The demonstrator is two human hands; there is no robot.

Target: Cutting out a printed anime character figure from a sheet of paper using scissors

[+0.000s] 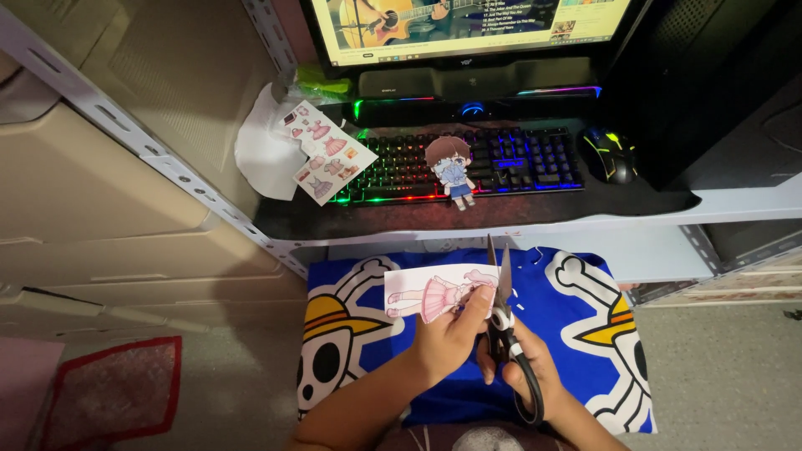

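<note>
Left hand point(447, 338) pinches a pink-skirted paper doll cutout point(434, 292); scissors point(504, 309) beside it.

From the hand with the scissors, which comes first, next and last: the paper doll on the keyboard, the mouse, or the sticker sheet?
Measured from the right hand in the head view:
1. Paper doll, standing on the keyboard, straight ahead.
2. Mouse, ahead to the right.
3. Sticker sheet, ahead to the left; farthest.

Space above blue skull-print cloth point(576, 334) left open either side of hands. Forward passage blocked by desk edge point(585, 227). Desk surface crowded by keyboard point(501, 159), paper doll point(452, 171), sticker sheet point(326, 152), mouse point(608, 154).
</note>
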